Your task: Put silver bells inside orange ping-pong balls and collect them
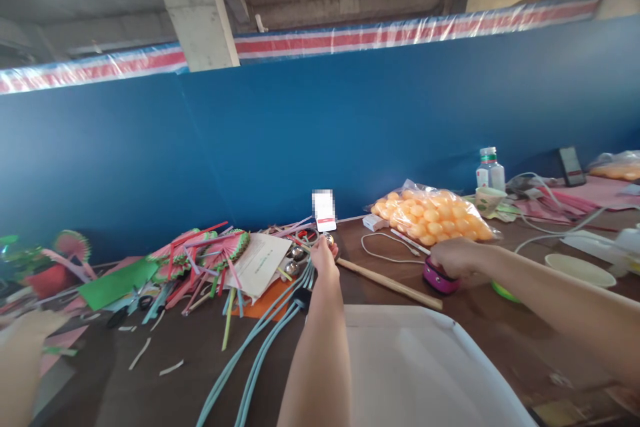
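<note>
My left hand (325, 258) reaches forward over the brown table (500, 333), its fingertips pinched on a small silver ball (329, 238). Two more silver balls (295, 260) lie just left of it. A white card (325, 212) stands right behind the hand. My right hand (457, 257) is curled over the top of a small magenta device (440, 280) that rests on the table. A long wooden stick (390, 285) lies between the two hands.
A bag of orange balls (434, 215) sits by the blue wall with a white cable (387, 250) before it. Coloured paper strips and folded fans (200, 257) pile up left. Pale blue tubes (260, 347), a white sheet (415, 367), a bottle (490, 169) and a bowl (580, 269) are nearby.
</note>
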A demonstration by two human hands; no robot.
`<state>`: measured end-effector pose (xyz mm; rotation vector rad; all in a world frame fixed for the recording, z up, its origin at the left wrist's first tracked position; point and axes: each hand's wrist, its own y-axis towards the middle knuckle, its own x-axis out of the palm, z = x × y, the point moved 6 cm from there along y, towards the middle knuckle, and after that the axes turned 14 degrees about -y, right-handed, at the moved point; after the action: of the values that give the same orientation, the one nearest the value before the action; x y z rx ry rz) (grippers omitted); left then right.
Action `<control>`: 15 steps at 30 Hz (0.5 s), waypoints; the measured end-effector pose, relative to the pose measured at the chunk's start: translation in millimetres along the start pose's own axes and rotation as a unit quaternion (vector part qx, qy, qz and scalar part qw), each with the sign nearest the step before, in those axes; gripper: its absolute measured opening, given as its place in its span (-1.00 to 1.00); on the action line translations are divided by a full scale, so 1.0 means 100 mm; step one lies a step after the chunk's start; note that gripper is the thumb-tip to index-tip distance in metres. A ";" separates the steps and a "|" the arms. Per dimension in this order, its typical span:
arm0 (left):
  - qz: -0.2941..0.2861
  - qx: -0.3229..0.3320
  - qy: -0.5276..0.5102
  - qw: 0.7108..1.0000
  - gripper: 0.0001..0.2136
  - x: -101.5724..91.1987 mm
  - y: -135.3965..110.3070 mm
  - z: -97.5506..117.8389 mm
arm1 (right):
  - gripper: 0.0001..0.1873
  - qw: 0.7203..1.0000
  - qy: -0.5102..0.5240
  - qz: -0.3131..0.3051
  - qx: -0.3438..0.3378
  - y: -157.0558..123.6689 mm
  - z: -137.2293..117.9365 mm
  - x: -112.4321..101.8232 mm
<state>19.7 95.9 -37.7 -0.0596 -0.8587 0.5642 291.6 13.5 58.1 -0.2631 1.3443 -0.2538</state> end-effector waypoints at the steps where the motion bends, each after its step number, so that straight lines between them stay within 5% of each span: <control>1: 0.001 0.000 0.001 1.000 -0.85 0.00 0.00 0.00 | -0.58 1.000 0.005 0.001 0.006 0.00 -0.01 -0.01; 12: 0.009 -0.010 0.005 1.000 -0.85 0.00 0.04 -0.03 | -0.70 0.996 0.050 0.031 -0.070 0.08 0.14 0.11; 13: 0.009 -0.010 0.006 1.000 -0.85 -0.01 0.05 -0.04 | -0.71 0.993 0.076 0.046 -0.077 0.08 0.18 0.11; 15: 0.004 -0.007 0.007 1.000 -0.84 0.00 0.05 -0.03 | -0.76 0.973 0.141 0.175 -0.044 0.05 0.34 -0.03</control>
<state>19.9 100.6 -41.3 -0.0791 -0.8489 0.5649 324.1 20.2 66.0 -0.0607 1.6587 0.0697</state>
